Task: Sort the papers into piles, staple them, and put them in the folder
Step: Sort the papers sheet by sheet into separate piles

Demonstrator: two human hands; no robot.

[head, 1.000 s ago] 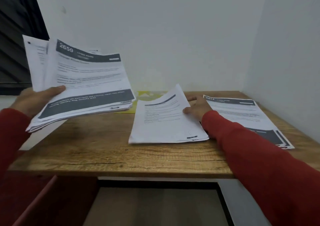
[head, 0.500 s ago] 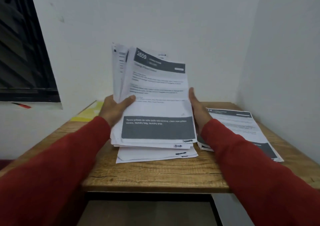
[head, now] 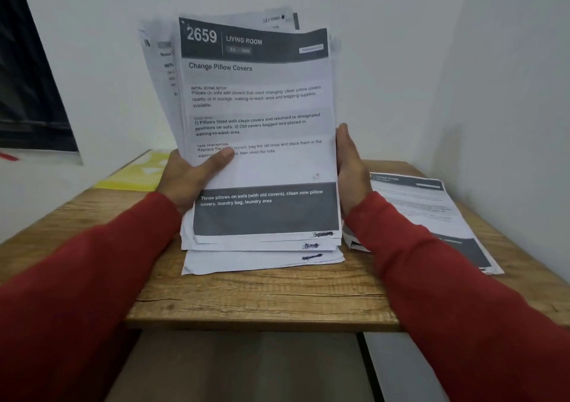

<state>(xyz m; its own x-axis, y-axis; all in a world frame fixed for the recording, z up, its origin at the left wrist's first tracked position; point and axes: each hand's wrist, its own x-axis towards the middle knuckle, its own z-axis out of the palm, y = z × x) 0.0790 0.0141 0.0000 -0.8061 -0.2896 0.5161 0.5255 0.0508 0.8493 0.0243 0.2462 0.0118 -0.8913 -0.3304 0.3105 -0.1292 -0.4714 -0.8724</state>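
A thick stack of printed sheets (head: 262,118) stands tilted up in front of me, its top page headed "2659 Living Room". My left hand (head: 191,176) grips its left edge with the thumb across the page. Along its right edge my right hand (head: 350,167) lies flat, fingers straight. The stack's lower edge rests on a pile of papers (head: 265,261) lying on the wooden table (head: 262,300). A second pile of papers (head: 431,213) lies flat at the right, partly hidden by my right sleeve. The yellow folder (head: 135,173) lies at the back left.
White walls close in behind and on the right of the table. A dark window (head: 27,87) sits at the left, with a red pen (head: 9,156) on its sill. Below the table's front edge the floor shows.
The stack came from the upper left to the centre, over the middle pile. My right hand left that pile and came against the stack's right edge. The view moved closer.
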